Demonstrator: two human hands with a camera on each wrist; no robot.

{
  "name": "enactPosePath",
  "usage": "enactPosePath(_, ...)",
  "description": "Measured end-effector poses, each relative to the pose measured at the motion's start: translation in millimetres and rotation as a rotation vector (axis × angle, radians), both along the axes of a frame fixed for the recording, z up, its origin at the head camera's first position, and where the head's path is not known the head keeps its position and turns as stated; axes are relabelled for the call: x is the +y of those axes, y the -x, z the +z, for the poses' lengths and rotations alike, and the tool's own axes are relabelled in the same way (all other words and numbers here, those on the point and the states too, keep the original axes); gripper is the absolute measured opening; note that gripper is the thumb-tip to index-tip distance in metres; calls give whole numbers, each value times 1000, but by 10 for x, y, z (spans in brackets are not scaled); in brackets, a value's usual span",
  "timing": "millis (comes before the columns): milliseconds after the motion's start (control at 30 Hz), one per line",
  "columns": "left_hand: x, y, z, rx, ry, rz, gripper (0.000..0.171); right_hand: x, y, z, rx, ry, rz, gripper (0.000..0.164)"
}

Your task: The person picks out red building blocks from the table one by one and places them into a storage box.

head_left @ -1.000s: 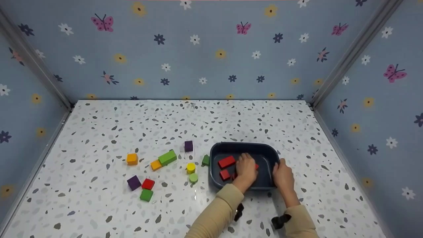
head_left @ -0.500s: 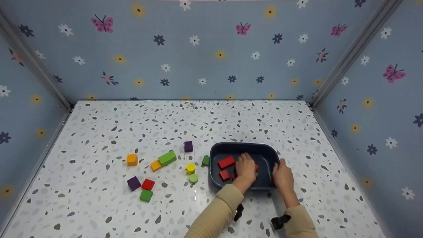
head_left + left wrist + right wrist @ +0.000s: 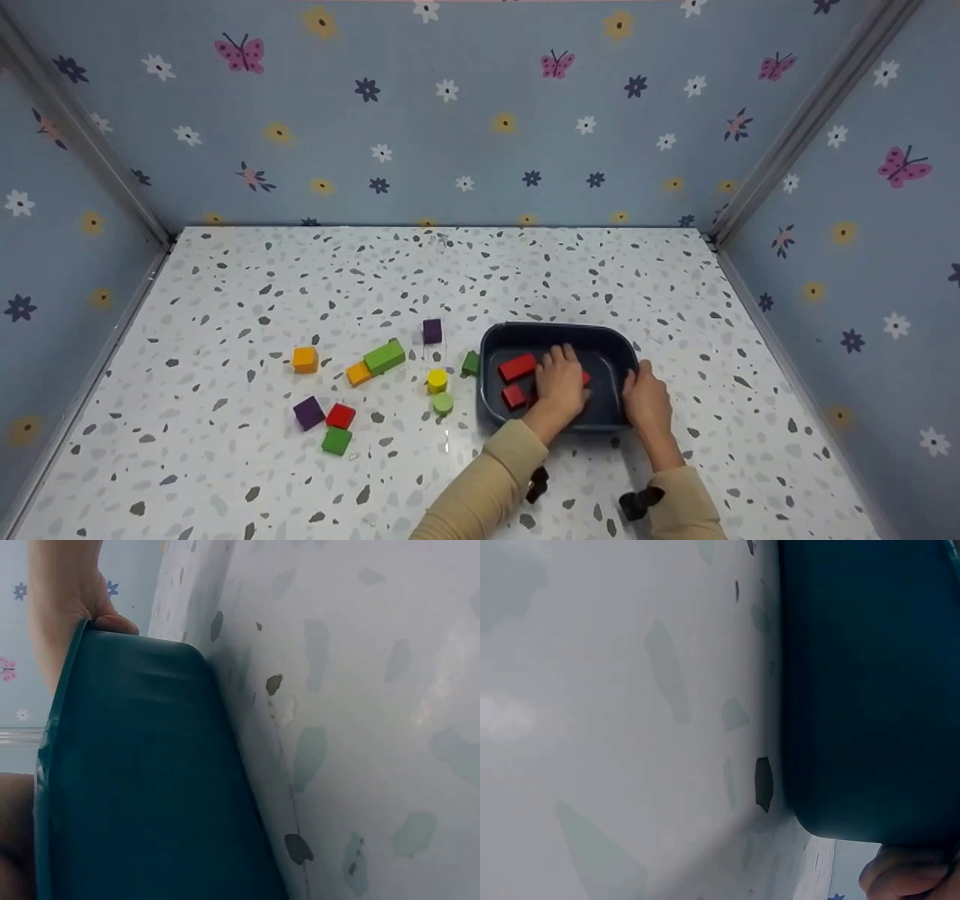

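Observation:
A dark blue plastic tub [image 3: 489, 401] stands on the speckled tabletop. My left hand [image 3: 561, 386] reaches down into it, fingers over the red blocks and their undersides hidden; whether it grips one cannot be seen. Beside that hand lie a red oblong block [image 3: 517, 367] and a smaller red block [image 3: 514, 396], while another red block [image 3: 586, 379] shows partly past its right side. My right hand [image 3: 648, 401] grips the tub's right end, curled over the rim. In the left wrist view the right hand [image 3: 71, 596] appears at the tub's far end. Right-hand fingers [image 3: 904, 874] show below the tub in the right wrist view.
Left of the tub lie a green block [image 3: 470, 364], yellow cylinder [image 3: 437, 381], light green cylinder [image 3: 442, 403], purple cube [image 3: 432, 331], orange cube [image 3: 305, 360] and green oblong block [image 3: 385, 357]. A purple cube [image 3: 308, 413] sits beside a red block [image 3: 340, 415]. Patterned walls enclose the table.
The left hand's fingers look slightly more spread inside the tub. The right hand keeps its grip on the rim. The whole head view has shifted a little.

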State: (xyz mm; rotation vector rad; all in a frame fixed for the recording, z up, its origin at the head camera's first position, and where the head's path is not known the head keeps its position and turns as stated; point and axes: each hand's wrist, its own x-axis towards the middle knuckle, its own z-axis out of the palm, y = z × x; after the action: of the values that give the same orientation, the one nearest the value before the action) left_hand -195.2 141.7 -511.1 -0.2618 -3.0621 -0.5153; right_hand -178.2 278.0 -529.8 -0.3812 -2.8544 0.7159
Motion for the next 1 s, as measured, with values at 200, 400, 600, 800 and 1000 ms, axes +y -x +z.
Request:
enactPosePath(200,-83,-36,85,81,-79,-49,68,5,7,7,9,2,6,15)
enactPosePath(400,-203,-49,164,183,-169,-97,58,2,13,22,-38,12,0,16)
enactPosePath(600,-312,-86,276,245,-247,-123,52,14,20,39,-55,15,-13,16)
enactPosePath(800,-373,-160,343,338,-329,-160,44,22,23,43,-35,14,-4,17)
enactPosePath(1000,-474,-257,374,426,-380,-176,40,9,12,29,-40,21,3,16)
